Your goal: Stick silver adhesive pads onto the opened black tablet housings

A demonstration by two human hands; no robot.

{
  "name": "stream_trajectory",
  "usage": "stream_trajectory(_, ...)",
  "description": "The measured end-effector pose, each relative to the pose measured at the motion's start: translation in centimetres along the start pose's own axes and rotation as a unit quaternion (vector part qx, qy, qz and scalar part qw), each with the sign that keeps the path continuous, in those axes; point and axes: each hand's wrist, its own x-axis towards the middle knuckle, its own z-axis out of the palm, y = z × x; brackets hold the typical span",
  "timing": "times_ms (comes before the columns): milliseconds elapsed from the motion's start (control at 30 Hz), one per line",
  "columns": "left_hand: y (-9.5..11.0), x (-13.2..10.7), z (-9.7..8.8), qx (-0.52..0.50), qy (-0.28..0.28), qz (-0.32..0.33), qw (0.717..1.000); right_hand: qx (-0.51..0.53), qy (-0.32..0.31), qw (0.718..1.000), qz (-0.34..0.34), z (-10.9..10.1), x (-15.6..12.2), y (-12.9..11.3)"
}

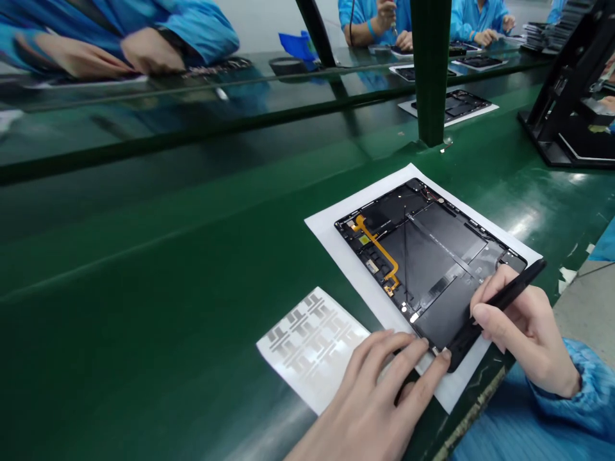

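Note:
An opened tablet (pixel 432 256), its black inner parts and an orange flat cable (pixel 382 250) showing, lies on a white sheet (pixel 331 234). My left hand (pixel 379 390) rests with fingers apart at the tablet's near edge, fingertips touching it beside a small whitish piece. Something dark shows beneath those fingers; what it is I cannot make out. My right hand (pixel 519 326) is closed around a black pen-shaped tool (pixel 514 288), held slanted over the tablet's near right part. The tool's lower end merges with the dark tablet. A sheet of grey stickers (pixel 312 346) lies left of the tablet, partly behind my left hand.
A green post (pixel 431 77) rises from the green bench (pixel 168 307) beyond the tablet. A black stand (pixel 557 96) is at the far right. Another opened tablet (pixel 464 105) lies behind the post. Co-workers in blue sleeves (pixel 196 32) sit across the bench.

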Motion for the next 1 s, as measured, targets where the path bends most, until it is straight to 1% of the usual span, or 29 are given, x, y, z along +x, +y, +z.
stream_trajectory(100, -0.1, -0.2, 0.8, -0.016, 0.044, 0.001, 0.999, -0.009, 0.005, 1.000, -0.016, -0.1, 0.0, 0.0)
stream_trajectory(200, 0.1, -0.2, 1.3, -0.013, 0.044, -0.003, 0.999, -0.012, 0.004, 1.000, -0.025, -0.1, 0.0, 0.0)
stream_trajectory(300, 0.2, 0.0, 1.0, -0.020, 0.046, -0.011, 0.999, -0.017, 0.011, 0.999, -0.029, 0.0, -0.1, 0.1)
stream_trajectory(400, -0.3, 0.4, 0.2, -0.060, 0.006, -0.022, 0.998, -0.020, 0.019, 0.999, -0.026, -0.1, -0.3, 0.3)
stream_trajectory(467, -0.6, 0.8, -0.4, -0.084, -0.031, -0.013, 0.996, -0.020, 0.020, 0.999, -0.027, -0.2, -0.3, 0.3)
stream_trajectory(567, -0.8, 1.6, -1.5, -0.095, -0.063, 0.004, 0.993, -0.026, 0.009, 0.999, -0.040, -0.5, -0.2, 0.3)
stream_trajectory(667, -1.3, 3.0, -3.0, -0.096, -0.096, 0.008, 0.991, -0.039, -0.001, 0.998, -0.054, -0.8, 0.1, 0.1)
stream_trajectory(700, -1.8, 3.7, -3.6, -0.099, -0.103, -0.005, 0.990, -0.041, -0.002, 0.998, -0.055, -0.9, 0.1, 0.0)
stream_trajectory(733, -2.5, 4.5, -4.1, -0.099, -0.105, -0.032, 0.989, -0.040, -0.004, 0.998, -0.056, -1.0, 0.2, 0.0)
stream_trajectory(767, -3.6, 5.4, -4.6, -0.097, -0.096, -0.065, 0.989, -0.037, -0.006, 0.998, -0.056, -1.0, 0.3, 0.0)
stream_trajectory(800, -5.0, 6.3, -5.0, -0.085, -0.094, -0.130, 0.983, -0.032, -0.008, 0.998, -0.054, -1.0, 0.3, 0.0)
stream_trajectory(833, -6.6, 7.2, -5.2, -0.065, -0.083, -0.176, 0.979, -0.031, -0.009, 0.998, -0.053, -1.0, 0.3, 0.0)
stream_trajectory(933, -12.3, 9.2, -4.9, -0.019, -0.052, -0.269, 0.961, -0.054, -0.007, 0.997, -0.051, -1.0, 0.3, 0.3)
stream_trajectory(1000, -15.7, 9.7, -4.1, -0.013, -0.055, -0.316, 0.947, -0.073, 0.002, 0.996, -0.051, -0.9, 0.2, 0.7)
